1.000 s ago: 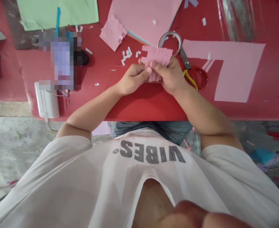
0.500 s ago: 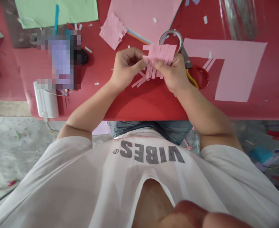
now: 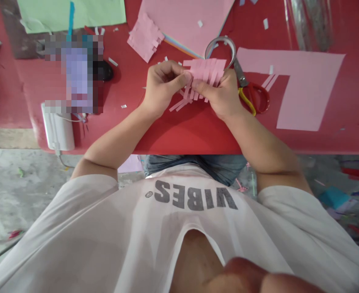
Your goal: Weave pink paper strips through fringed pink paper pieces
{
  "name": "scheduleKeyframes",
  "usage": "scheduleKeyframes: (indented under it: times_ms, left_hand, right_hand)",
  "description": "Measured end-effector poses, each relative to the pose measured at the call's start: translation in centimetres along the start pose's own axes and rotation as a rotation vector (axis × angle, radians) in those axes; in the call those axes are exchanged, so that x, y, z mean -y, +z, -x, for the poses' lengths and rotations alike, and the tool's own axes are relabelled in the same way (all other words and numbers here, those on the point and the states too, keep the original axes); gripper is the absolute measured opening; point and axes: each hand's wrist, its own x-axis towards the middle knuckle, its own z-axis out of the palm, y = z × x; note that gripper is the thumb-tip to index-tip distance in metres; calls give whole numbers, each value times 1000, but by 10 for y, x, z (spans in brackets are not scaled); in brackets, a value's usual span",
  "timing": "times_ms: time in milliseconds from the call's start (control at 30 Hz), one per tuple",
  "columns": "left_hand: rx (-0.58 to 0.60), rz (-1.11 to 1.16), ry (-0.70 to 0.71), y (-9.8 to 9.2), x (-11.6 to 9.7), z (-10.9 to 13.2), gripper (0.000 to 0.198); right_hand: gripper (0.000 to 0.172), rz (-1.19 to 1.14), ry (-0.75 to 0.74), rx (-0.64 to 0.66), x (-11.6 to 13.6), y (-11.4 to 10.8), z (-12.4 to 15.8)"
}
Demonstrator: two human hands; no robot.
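Between my hands is a piece of woven pink paper strips, its strip ends sticking out at the left and below. My left hand pinches a strip at its left edge with thumb and forefinger. My right hand grips the weave from the right, thumb on top and the other fingers underneath. Loose pink strips lie on the table just below the weave. Scissors with red and yellow handles rest beside my right hand. A roll of tape lies right behind the weave.
A finished-looking woven pink square lies beside a stack of pink paper. An L-shaped pink sheet is at the right. A white power bank sits at the left edge, and green paper lies farther back. Scraps dot the red table.
My left thumb and fingers have shifted slightly at the weave's left edge, and the lower strip ends sit closer to the left. Both hands keep hold of it.
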Motion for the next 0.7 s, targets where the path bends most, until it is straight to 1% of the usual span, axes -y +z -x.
scheduleKeyframes:
  times_ms: [167, 267, 367, 467, 533, 600, 700]
  left_hand:
    - [17, 52, 9, 4, 1, 2, 14]
    - [10, 43, 0, 5, 1, 3, 15]
    - [-19, 5, -2, 4, 1, 3, 17]
    - [-39, 31, 4, 3, 1, 2, 20]
    - [-49, 52, 5, 4, 0, 2, 22]
    - [-60, 60, -13, 6, -1, 3, 23]
    - [-94, 75, -86, 10, -5, 5, 22]
  right_hand:
    - [56, -14, -31, -57, -6, 1, -1]
    - [57, -33, -38, -65, -10, 0, -2]
    - [50, -4, -14, -58, -13, -2, -2]
    - [44, 24, -1, -74, -15, -2, -2]
    - [43, 20, -9, -89, -16, 0, -2]
    - [45, 8, -27, -84, -15, 2, -2]
    - [46, -1, -38, -71, -12, 5, -1]
